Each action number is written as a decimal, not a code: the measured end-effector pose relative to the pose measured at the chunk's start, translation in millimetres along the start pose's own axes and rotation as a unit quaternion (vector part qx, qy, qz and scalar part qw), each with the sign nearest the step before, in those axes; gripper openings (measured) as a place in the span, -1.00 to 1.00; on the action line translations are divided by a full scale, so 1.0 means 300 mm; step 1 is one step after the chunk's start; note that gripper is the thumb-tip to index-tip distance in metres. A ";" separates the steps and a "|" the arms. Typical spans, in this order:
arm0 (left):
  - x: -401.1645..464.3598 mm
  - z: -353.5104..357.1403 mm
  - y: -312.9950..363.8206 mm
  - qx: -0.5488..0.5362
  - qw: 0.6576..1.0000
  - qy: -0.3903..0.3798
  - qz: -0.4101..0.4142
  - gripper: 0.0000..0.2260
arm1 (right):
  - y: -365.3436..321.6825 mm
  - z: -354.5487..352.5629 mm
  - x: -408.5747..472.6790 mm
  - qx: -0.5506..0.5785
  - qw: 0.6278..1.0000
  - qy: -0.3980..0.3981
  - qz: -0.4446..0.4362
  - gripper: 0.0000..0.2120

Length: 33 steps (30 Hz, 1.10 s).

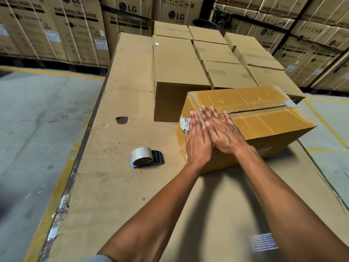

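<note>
A yellowish taped cardboard box [260,118] lies on a large cardboard-covered table [117,186]. Its top seam still gapes at the far right end. My left hand [197,140] presses flat against the box's near left end, fingers straight, over a small label. My right hand [221,129] lies flat on the box's top at the same corner, fingers spread, partly over the left hand. A tape dispenser [146,157] with a roll of brown tape lies on the table to the left of the box, apart from both hands.
Several closed plain cartons [179,72] stand in rows behind the box. Stacks of washing machine cartons [75,31] line the back and right. The concrete floor [34,120] with yellow lines lies beyond the table's left edge.
</note>
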State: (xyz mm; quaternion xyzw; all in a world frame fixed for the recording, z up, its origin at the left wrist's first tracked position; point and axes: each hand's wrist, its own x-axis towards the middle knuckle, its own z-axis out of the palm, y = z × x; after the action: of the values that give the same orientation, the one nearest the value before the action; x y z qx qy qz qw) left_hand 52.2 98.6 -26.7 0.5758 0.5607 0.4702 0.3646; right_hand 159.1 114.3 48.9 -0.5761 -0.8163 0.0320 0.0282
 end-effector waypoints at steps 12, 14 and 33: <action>0.013 0.019 -0.022 -0.021 0.999 -0.001 -0.028 -0.40 | 0.006 0.023 0.030 0.027 0.997 -0.002 0.072 -0.40; 0.007 0.018 -0.016 -0.015 0.998 -0.005 -0.062 -0.37 | -0.001 0.025 0.028 0.027 0.996 0.007 0.089 -0.41; -0.073 0.012 -0.036 -0.001 0.999 -0.037 0.013 -0.39 | -0.017 0.029 -0.032 0.011 0.997 0.074 0.037 -0.36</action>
State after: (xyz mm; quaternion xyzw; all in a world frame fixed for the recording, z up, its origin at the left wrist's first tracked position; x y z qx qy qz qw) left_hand 53.9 78.5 -40.8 0.5994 0.5390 0.4536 0.3799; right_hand 156.9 103.4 40.6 -0.6060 -0.7899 -0.0007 0.0940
